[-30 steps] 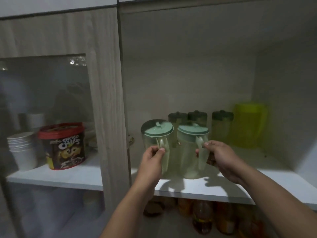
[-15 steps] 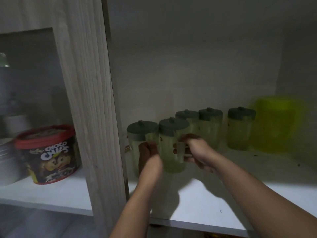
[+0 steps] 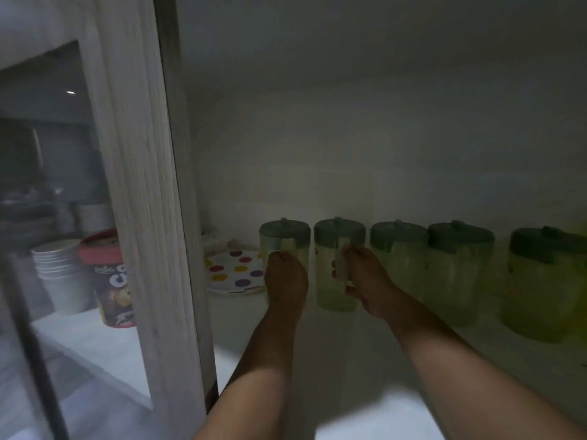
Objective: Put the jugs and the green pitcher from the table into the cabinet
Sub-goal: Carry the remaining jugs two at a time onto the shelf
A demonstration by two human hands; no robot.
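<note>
Two translucent pale-green plastic jugs with dark green lids (image 3: 284, 246) (image 3: 338, 249), deep on the white cabinet shelf (image 3: 365, 369), gripped by their handles, left hand (image 3: 286, 277) on one, right hand (image 3: 365, 277) on the other. Lined up beside three matching jugs (image 3: 457, 265), probably to keep the row tidy along the back wall. Off left, a polka-dot plate (image 3: 233, 271); beyond the wooden post (image 3: 143, 217), a red-lidded snack tub (image 3: 109, 281).

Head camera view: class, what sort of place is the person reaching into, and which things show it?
Most likely a kitchen storage cabinet at home: a white shelf holds a row of lidded jugs, a spotted plate lies beside them, and a snack tub and stacked cups sit behind the glass door.
</note>
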